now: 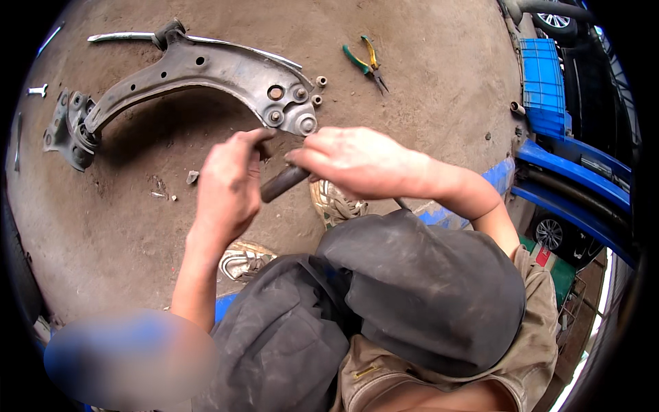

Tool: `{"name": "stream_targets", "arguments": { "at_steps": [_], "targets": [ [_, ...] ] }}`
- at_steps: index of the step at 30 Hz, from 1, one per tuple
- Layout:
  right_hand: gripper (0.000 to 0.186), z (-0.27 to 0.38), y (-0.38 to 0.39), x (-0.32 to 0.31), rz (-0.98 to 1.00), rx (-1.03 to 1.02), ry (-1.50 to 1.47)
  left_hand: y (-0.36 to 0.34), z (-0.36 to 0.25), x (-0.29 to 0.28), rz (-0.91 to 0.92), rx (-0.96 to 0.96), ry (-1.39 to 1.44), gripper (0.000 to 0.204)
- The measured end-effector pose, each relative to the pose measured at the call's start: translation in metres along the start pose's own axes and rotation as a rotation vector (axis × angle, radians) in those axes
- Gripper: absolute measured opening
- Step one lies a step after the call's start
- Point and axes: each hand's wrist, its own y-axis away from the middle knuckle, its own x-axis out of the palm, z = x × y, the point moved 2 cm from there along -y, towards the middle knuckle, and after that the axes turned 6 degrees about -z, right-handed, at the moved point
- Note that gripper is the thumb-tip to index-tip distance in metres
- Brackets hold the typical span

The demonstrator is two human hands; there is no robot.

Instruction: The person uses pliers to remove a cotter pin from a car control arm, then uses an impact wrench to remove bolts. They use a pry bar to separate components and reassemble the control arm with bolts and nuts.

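Observation:
A grey metal control arm (206, 65) lies on the ground, its ball joint end (306, 123) toward me. Just in front of that end, my right hand (343, 156) is closed around a dark round bar (285, 184). The bar slants down toward my left palm, and its kind does not show. My left hand (230, 180) has its fingers curled beside the joint end. Whether they hold something small is hidden. Two small nuts (321, 81) sit next to the arm. Green and yellow needle-nose pliers (371, 65) lie beyond, to the right, jaws apart.
Behind the arm lies a long pale metal strip (123, 37). A wrench (38, 90) is at the far left. My shoes (244, 262) stand close below my hands. To the right are a blue crate (542, 82) and blue metal beams (576, 165).

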Motion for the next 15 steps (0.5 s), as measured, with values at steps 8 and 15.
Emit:
{"name": "stream_targets", "arguments": {
  "at_steps": [8,15],
  "targets": [
    [0.033,0.018,-0.01,0.035,0.081,0.189,-0.423,0.075,0.024,0.037,0.32,-0.5,0.348,0.059],
    [0.029,0.021,0.008,0.021,0.006,0.28,-0.515,0.064,0.013,0.051,0.261,-0.257,0.075,0.039]
  ]
}}
